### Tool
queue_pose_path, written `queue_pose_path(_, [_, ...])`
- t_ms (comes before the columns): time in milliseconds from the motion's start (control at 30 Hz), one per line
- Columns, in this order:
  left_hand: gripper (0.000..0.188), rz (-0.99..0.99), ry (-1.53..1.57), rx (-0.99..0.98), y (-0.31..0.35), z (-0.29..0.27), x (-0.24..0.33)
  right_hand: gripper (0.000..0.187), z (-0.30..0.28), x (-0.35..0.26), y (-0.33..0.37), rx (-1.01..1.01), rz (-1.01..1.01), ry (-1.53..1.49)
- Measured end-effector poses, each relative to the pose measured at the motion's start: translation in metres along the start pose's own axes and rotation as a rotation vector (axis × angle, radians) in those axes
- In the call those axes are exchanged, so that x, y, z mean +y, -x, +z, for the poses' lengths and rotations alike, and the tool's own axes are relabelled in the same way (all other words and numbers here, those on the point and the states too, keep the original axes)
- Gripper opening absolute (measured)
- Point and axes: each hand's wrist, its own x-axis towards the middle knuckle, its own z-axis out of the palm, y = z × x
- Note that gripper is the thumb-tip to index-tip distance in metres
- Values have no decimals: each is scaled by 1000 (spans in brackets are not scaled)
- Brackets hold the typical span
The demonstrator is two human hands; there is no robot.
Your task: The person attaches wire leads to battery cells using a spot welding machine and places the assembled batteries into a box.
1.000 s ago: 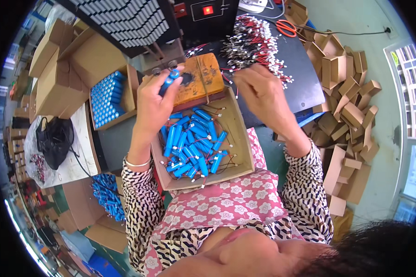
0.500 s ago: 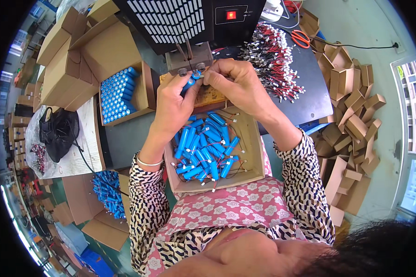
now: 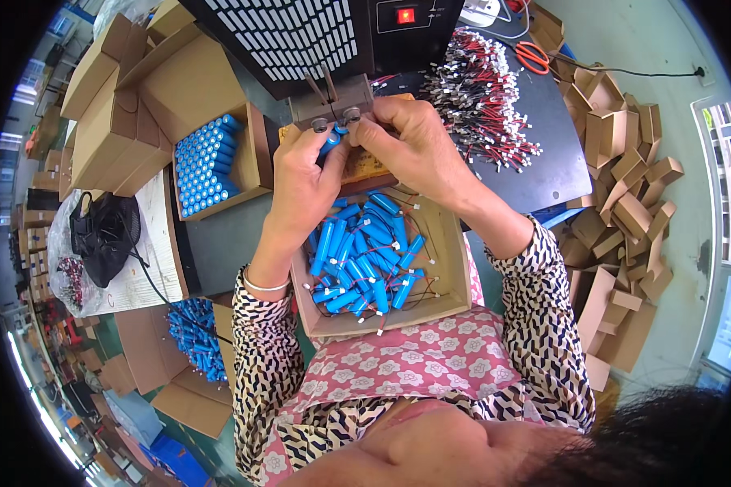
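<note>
My left hand [image 3: 302, 174] is closed around a blue cylindrical battery [image 3: 330, 144], held up at the front of a black machine [image 3: 367, 49]. Thumb and fingertips of my right hand [image 3: 418, 154] are pinched together beside it; whatever they grip is hidden. Between the two hands, another bit of blue shows at the machine's two round metal electrode ends [image 3: 351, 115]. Just below, a shallow cardboard tray [image 3: 456, 272] contains many blue batteries [image 3: 371, 243] with thin red and black leads and white plugs.
A carton [image 3: 260, 150] of upright blue batteries stands left of the machine. Wire leads with white plugs [image 3: 483, 101] are heaped at the right, near orange-handled scissors [image 3: 533, 57]. Small open cartons [image 3: 625, 203] pile up farther right. Lower left, another box [image 3: 142, 333] contains blue batteries.
The view has shifted slightly. Both hands stay at the electrodes, with my right fingertips a little closer to the left hand. Less blue shows between them.
</note>
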Motion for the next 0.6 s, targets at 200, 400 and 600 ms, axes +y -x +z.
queue_pose_path(200, [18,-6,-116,-52,0,-6,-5,15,-21,-6,9,-125,-141,248])
queue_pose_path(400, [13,-143,-81,-21,1,-19,8,36,-24,-9,40,-154,-248,530])
queue_pose_path(600, [16,-402,143,4,-8,-15,22,26,-20,-8,39,-81,-368,352])
